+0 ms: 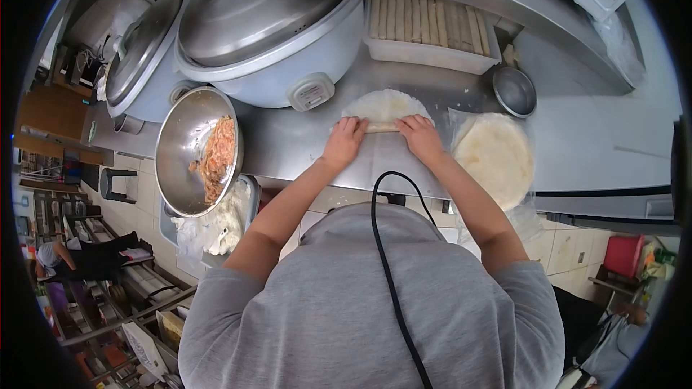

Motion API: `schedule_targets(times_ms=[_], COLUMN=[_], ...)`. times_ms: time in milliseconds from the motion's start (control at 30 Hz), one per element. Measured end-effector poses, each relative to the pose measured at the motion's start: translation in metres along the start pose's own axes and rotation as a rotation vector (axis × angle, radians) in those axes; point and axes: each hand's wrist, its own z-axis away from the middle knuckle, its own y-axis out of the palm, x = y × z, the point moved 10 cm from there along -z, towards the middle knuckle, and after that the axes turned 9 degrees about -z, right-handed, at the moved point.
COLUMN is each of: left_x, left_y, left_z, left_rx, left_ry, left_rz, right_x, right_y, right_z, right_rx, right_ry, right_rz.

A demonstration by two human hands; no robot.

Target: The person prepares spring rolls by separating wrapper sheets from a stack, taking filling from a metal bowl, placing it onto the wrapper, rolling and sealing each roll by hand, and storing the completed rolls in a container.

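Observation:
A round, thin spring roll wrapper (389, 103) lies on the steel counter in front of me, its near edge rolled into a narrow spring roll (381, 127). At the left end of that roll, my left hand (344, 142) is closed with its fingers curled over it. My right hand (422, 138) grips the right end in the same way. Any filling inside is hidden. To the right sits a stack of round wrappers (494, 160) on clear plastic. On the left, a steel bowl (176, 151) holds an orange-pink shredded filling (218, 151).
Behind the wrapper stands a white plastic tub (432, 57) filled with rows of finished rolls (425, 21). A small metal bowl (515, 92) is at the right. Two large lidded cookers (270, 65) occupy the back left. A steel shelf (461, 0) overhangs the counter. Other people are visible at both sides.

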Motion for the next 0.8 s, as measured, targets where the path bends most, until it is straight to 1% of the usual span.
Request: schedule_targets(times_ms=[67,200,267,300,367,400,467,600,667,800], left_x=[0.005,0.029,0.038,0.035,0.029,0.024,0.007,0.008,0.016,0.029], left_y=[0.011,0.005,0.006,0.002,-0.015,-0.017,-0.026,-0.003,-0.001,-0.012], left_z=[0.004,0.027,0.033,0.031,0.023,0.018,0.01,0.01,0.012,0.028], left_rx=[0.161,0.216,0.257,0.259,0.162,0.159,0.075,0.086,0.1,0.133], left_ry=[0.049,0.008,-0.003,-0.003,-0.017,-0.014,0.046,0.046,0.032,0.003], left_rz=[-0.081,-0.018,-0.042,-0.041,-0.044,-0.045,0.1,0.064,0.095,0.135], right_x=[-0.002,0.0,-0.011,-0.009,-0.005,-0.003,0.003,-0.001,-0.003,0.019], right_y=[0.015,0.004,0.0,-0.003,-0.008,-0.011,-0.018,-0.009,-0.006,0.009], right_z=[0.003,0.021,0.024,0.024,0.021,0.019,0.017,0.019,0.02,0.031], right_rx=[0.155,0.078,0.121,0.123,0.134,0.131,0.084,0.105,0.118,0.174], right_ry=[0.042,0.025,0.123,0.125,0.106,0.107,0.099,0.075,0.123,0.124], right_rz=[0.029,0.063,0.029,0.029,0.054,0.057,0.01,-0.005,-0.01,-0.011])
